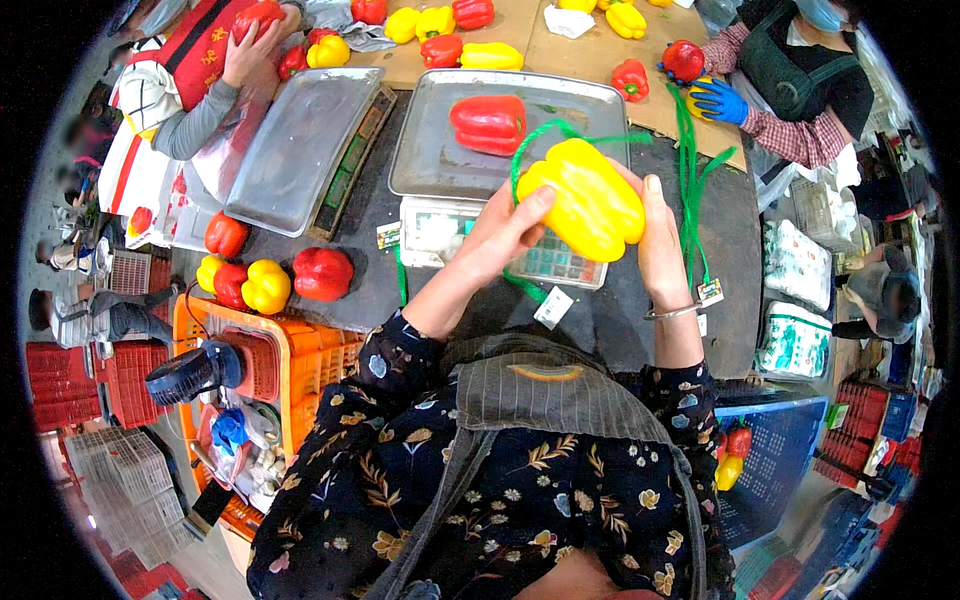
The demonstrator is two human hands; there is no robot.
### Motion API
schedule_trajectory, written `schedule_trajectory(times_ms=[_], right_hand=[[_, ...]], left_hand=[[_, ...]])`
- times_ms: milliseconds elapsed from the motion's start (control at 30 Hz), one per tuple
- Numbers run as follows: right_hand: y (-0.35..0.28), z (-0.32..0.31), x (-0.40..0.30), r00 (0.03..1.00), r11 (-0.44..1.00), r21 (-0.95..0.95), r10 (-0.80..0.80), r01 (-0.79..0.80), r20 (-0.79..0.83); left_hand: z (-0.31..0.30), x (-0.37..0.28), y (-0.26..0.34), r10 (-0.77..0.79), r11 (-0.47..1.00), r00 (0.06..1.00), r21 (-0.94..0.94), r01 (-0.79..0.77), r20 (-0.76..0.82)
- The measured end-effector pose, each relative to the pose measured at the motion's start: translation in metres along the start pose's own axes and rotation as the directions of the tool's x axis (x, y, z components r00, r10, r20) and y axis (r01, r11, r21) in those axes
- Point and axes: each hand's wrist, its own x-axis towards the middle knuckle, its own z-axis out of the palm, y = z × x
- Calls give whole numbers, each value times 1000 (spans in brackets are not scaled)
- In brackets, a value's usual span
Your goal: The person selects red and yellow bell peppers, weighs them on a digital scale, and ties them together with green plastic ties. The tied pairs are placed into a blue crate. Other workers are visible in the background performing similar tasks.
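Between my left hand (pixel 499 236) and my right hand (pixel 660 240) is a yellow bell pepper (pixel 589 199), gripped from both sides. A green tie strip (pixel 544 131) curves round behind its top left. Beyond it, one red bell pepper (pixel 489 125) lies on the metal tray (pixel 420 150) of a weighing scale. The scale's keypad and display (pixel 450 229) are partly hidden by my left hand and the pepper. A tag with printing (pixel 553 307) hangs from another green strip below the keypad.
At left are a second metal tray (pixel 304 142), red and yellow peppers (pixel 266 286) and an orange crate (pixel 315 360). More peppers (pixel 491 56) lie on cardboard beyond. Green strips (pixel 688 187) hang at right. A blue crate (pixel 780 457) stands lower right. Two co-workers handle peppers across the table.
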Motion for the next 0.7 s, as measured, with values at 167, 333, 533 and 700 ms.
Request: schedule_trajectory(times_ms=[167,333,533,700], right_hand=[[-2,3,1,969,943,-262,-234,206,-84],[-10,4,-2,956,909,-350,-275,225,-98],[-19,5,-9,973,871,-471,-210,142,-95],[-18,-8,-9,981,884,-431,-191,179,16]], left_hand=[[10,2,2,-120,931,985,-331,155,122],[12,0,4,-252,805,936,-483,343,244],[9,1,-6,-287,589,861,-632,504,419],[13,-2,-2,-260,771,940,-538,341,222]])
